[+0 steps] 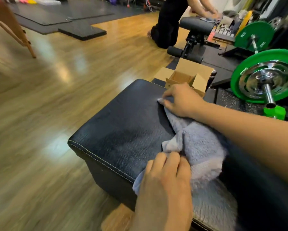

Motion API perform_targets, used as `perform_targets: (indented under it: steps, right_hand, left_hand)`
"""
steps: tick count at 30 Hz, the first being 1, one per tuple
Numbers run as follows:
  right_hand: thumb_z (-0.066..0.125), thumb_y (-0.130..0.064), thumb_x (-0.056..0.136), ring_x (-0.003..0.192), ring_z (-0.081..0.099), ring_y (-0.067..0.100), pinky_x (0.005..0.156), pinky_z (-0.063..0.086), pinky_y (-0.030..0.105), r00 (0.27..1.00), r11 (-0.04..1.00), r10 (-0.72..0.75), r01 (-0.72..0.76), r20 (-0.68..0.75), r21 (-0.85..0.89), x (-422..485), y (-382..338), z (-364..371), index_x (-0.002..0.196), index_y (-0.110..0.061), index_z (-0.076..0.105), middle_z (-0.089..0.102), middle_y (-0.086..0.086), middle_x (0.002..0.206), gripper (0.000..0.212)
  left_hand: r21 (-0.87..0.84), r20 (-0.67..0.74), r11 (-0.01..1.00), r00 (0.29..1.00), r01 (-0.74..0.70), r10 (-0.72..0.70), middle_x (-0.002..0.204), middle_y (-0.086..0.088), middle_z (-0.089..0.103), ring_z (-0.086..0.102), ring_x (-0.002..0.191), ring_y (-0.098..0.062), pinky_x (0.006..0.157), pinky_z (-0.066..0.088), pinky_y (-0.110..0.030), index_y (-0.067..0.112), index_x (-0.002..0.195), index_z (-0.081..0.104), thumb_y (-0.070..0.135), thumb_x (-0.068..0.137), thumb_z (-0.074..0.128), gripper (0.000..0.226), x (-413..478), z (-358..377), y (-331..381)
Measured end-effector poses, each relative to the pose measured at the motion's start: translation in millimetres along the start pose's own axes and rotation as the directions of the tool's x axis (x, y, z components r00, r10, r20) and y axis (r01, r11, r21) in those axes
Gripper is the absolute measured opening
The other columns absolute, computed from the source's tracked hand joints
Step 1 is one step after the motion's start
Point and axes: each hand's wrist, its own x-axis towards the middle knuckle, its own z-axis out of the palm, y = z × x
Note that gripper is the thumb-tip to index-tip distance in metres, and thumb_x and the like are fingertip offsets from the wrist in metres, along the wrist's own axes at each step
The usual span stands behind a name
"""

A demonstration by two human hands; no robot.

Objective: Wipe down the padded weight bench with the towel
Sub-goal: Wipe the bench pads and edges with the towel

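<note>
Black padded bench [123, 127] on wood floor [44, 100]; grey towel [201, 147] lies on it.

Plainly a gym or training room. Shown by a chrome barbell [267, 92] loaded with green bumper plates [236, 84] at the right, resting over speckled rubber flooring [228, 100]; a black padded weight bench [123, 127] with white stitching in the foreground; a second padded bench [195, 24] with foam leg rollers [175, 51] farther back; black exercise mats [44, 15] laid across the wooden floor [56, 77] at the far left.
</note>
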Motion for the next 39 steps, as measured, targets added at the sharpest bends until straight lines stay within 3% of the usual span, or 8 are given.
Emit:
perform_targets:
  steps: [3,9,15,19,22,29,35,39]
  right_hand:
    - [0.058,-0.030,0.090,0.091,0.064,0.035,0.075,0.053,0.042,0.994,0.994,0.106,-0.105,-0.038,0.020,30,-4,8,0.090,-0.009,0.074,0.073,0.015,0.092,0.027]
    - [0.057,-0.042,0.087,0.085,0.065,0.024,0.073,0.051,0.036,0.982,0.978,-0.165,0.151,0.090,0.147,-34,-46,6,0.092,-0.022,0.076,0.071,0.000,0.088,0.028]
    - [0.058,-0.032,0.089,0.086,0.065,0.034,0.070,0.053,0.039,0.992,0.993,0.114,-0.114,-0.055,0.005,41,-31,17,0.086,-0.015,0.074,0.072,0.012,0.090,0.024]
    - [0.058,-0.039,0.087,0.075,0.064,0.022,0.068,0.050,0.036,0.988,0.968,-0.147,0.135,0.044,0.210,-58,-78,1,0.078,-0.022,0.072,0.068,-0.003,0.076,0.023]
    - [0.064,-0.039,0.087,0.072,0.061,0.011,0.067,0.048,0.029,0.934,0.912,-0.291,0.205,0.209,0.354,-109,-75,-14,0.079,-0.022,0.073,0.063,-0.008,0.075,0.021]
    - [0.064,-0.031,0.088,0.092,0.065,0.026,0.074,0.043,0.029,0.994,0.990,0.103,-0.101,-0.021,0.099,-29,-27,6,0.087,-0.017,0.074,0.073,0.002,0.092,0.017]
    - [0.063,-0.041,0.085,0.076,0.064,0.009,0.071,0.046,0.023,0.886,0.887,-0.396,0.300,0.243,0.351,-98,-96,-9,0.080,-0.024,0.074,0.070,-0.008,0.079,0.021]
    - [0.067,-0.037,0.088,0.084,0.067,0.022,0.074,0.048,0.032,0.980,0.975,-0.197,0.192,0.038,0.114,-30,-59,-4,0.080,-0.018,0.072,0.071,-0.001,0.082,0.021]
  left_hand:
    - [0.002,0.005,0.999,0.999,0.039,-0.039,0.089,0.006,0.054,0.050,0.078,-0.018,0.071,0.040,-0.028,0.021,0.097,0.064,0.031,0.063,0.071,0.036,2,1,1]
    - [-0.018,-0.043,1.000,0.999,0.006,-0.007,0.086,0.006,0.058,0.048,0.072,-0.017,0.069,0.030,-0.027,0.021,0.100,0.069,0.030,0.063,0.048,0.043,-12,2,4]
    - [-0.012,-0.067,0.998,0.996,0.060,-0.060,0.081,0.007,0.055,0.054,0.073,-0.016,0.064,0.042,-0.028,0.023,0.085,0.063,0.041,0.059,0.076,0.034,-3,-2,2]
    - [0.007,-0.116,1.000,0.993,-0.025,0.025,0.065,0.006,0.056,0.048,0.060,-0.015,0.056,0.025,-0.027,0.025,0.068,0.067,0.024,0.072,0.057,0.011,-25,11,11]
    - [0.130,-0.081,0.991,0.996,0.035,-0.024,0.056,0.016,0.043,0.031,0.060,-0.003,0.046,0.023,-0.016,0.032,0.050,0.057,0.029,0.093,0.039,0.046,-39,17,19]
    - [-0.014,-0.105,0.996,0.991,-0.089,0.087,0.075,0.003,0.058,0.058,0.066,-0.018,0.057,0.046,-0.025,0.020,0.079,0.070,0.025,0.064,0.051,0.025,-32,9,30]
    - [0.000,-0.151,0.992,0.981,-0.124,0.123,0.078,-0.002,0.067,0.055,0.068,-0.020,0.059,0.040,-0.029,0.016,0.076,0.072,0.025,0.069,0.052,0.023,-42,11,34]
    - [-0.006,-0.062,0.990,0.989,-0.138,0.138,0.076,0.003,0.057,0.056,0.071,-0.019,0.058,0.043,-0.029,0.020,0.071,0.063,0.026,0.071,0.045,0.019,-36,0,30]
